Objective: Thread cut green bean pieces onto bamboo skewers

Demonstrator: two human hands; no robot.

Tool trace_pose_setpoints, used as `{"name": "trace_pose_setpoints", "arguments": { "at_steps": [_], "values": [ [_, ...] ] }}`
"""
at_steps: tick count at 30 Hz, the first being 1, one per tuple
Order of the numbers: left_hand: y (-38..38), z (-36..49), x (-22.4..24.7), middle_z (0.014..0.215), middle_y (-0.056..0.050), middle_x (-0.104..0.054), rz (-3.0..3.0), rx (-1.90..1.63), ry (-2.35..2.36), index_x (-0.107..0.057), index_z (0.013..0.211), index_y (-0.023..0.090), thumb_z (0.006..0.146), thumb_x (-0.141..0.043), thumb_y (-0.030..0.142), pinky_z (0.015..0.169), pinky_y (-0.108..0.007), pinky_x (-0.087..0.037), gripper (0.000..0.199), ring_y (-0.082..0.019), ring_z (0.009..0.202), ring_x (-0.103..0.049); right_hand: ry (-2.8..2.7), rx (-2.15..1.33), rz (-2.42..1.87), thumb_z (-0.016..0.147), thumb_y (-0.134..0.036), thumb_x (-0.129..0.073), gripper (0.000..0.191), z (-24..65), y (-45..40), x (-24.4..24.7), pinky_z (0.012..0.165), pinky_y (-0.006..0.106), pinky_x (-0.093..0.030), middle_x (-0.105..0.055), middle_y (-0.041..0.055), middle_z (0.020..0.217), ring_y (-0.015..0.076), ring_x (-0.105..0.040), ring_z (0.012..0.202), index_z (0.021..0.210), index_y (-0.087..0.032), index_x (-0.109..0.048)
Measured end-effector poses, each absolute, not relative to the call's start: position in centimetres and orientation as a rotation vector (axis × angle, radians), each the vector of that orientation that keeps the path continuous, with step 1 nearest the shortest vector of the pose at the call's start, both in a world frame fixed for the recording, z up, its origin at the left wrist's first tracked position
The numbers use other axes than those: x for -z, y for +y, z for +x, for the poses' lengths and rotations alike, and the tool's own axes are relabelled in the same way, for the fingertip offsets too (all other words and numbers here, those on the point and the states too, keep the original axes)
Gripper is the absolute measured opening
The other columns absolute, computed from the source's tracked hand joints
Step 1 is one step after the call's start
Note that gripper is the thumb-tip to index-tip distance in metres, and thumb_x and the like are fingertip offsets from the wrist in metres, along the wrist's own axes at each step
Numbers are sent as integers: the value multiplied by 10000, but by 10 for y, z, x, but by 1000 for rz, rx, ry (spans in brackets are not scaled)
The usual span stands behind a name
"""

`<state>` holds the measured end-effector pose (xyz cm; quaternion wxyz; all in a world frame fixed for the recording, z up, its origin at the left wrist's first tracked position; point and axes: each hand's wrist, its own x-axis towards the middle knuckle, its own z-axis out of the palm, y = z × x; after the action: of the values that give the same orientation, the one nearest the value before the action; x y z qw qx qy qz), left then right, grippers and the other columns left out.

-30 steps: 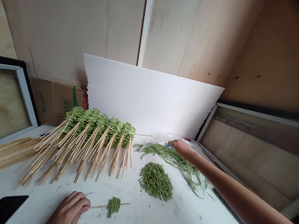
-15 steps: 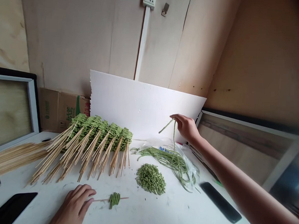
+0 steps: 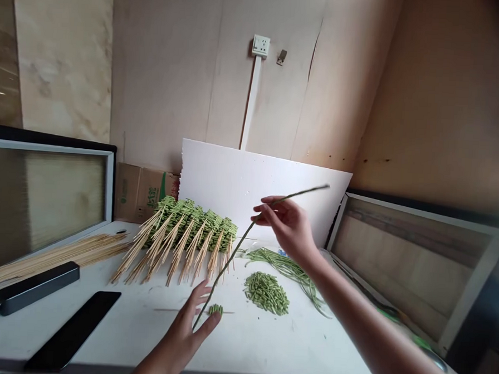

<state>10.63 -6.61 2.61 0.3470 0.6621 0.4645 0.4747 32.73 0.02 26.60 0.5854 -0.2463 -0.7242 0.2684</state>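
My right hand [image 3: 287,225] pinches a long green bean [image 3: 234,252] in the air above the table. One end of the bean points up to the right, while the other slants down to my left hand [image 3: 186,329]. That hand is open, thumb and fingers apart, with the bean's lower end in the gap; whether it touches is hard to see. Just beyond the left thumb lies a bamboo skewer threaded with short bean pieces [image 3: 216,309]. A heap of cut bean pieces [image 3: 267,293] sits right of it. Whole long beans [image 3: 289,267] lie behind the heap, partly hidden by my right arm.
Finished bean skewers [image 3: 193,223] are stacked at the back against a white board [image 3: 241,181]. Bare bamboo skewers [image 3: 62,253] lie at the left. Nearer are a black box-shaped device [image 3: 39,287] and a flat black object [image 3: 75,328]. Framed panels stand at both sides.
My right hand has lifted a long bean from the bunch and moved left with it. My left hand has left the skewer and risen toward the bean. The view has shifted left.
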Motion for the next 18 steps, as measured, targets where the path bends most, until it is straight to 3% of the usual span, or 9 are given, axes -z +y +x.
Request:
{"name": "trace_pose_setpoints", "arguments": {
  "at_steps": [1, 3, 5, 6, 8, 11, 14, 18],
  "values": [
    [-67, 111, -26, 1438, -161, -588, 1674, -1191, 1121, -400, 1510, 253, 1003, -504, 590, 1079, -427, -485, 617, -272, 1306, -594, -1678, -674, -573, 891, -478, -738, 336, 322, -6, -258, 811, 433, -677, -777, 90, 937, 219, -776, 829, 1069, -202, -668],
    [-67, 115, -28, 1009, -128, -744, 1625, -1129, 987, -614, 1250, 178, 1019, -406, 639, 890, -365, -557, 556, -238, 963, -719, -1660, -757, -569, 880, -495, -750, 356, 318, -13, -245, 835, 443, -670, -777, 89, 928, 226, -772, 850, 1063, -199, -673],
    [-67, 112, -33, 625, -21, -623, 1622, -1148, 988, -646, 1021, 162, 1023, -319, 673, 645, -297, -521, 607, -170, 579, -618, -1633, -795, -578, 894, -544, -717, 386, 325, -16, -232, 835, 440, -662, -770, 90, 938, 233, -762, 871, 1060, -196, -686],
    [-66, 106, -37, 569, 15, -556, 1633, -1190, 1045, -629, 960, 171, 1019, -309, 682, 552, -270, -460, 607, -144, 482, -529, -1607, -779, -598, 907, -580, -682, 408, 331, -17, -225, 811, 425, -658, -761, 91, 939, 234, -751, 874, 1042, -196, -698],
    [-66, 87, -47, 678, -6, -600, 1758, -1288, 1195, -613, 914, 180, 1016, -407, 626, 561, -255, -427, 502, -146, 551, -543, -1525, -674, -695, 928, -659, -592, 483, 344, -19, -208, 720, 373, -636, -727, 88, 910, 228, -712, 847, 980, -198, -728],
    [-65, 53, -60, 851, -40, -661, 2097, -1392, 1393, -596, 959, 203, 999, -513, 517, 736, -299, -479, 327, -215, 784, -636, -1403, -602, -951, 895, -712, -595, 542, 360, -22, -176, 527, 288, -506, -536, -7, 615, 158, -533, 564, 940, -195, -751],
    [-55, 27, -57, 888, -54, -652, 2456, -1333, 1549, -572, 933, 217, 1026, -433, 402, 827, -369, -452, 249, -244, 835, -607, -1224, -872, -965, 822, -694, -706, 528, 366, -24, -139, 453, 248, -389, -471, -37, 638, 127, -435, 526, 1005, -199, -720],
    [-32, 19, -22, 1014, -95, -643, 2579, -1097, 1883, -605, 858, 205, 1021, -374, 232, 885, -442, -425, 284, -288, 972, -584, -1100, -1050, -921, 854, -660, -691, 484, 364, -22, -91, 457, 227, -352, -531, 3, 707, 130, -438, 585, 942, -184, -711]
  ]
}}
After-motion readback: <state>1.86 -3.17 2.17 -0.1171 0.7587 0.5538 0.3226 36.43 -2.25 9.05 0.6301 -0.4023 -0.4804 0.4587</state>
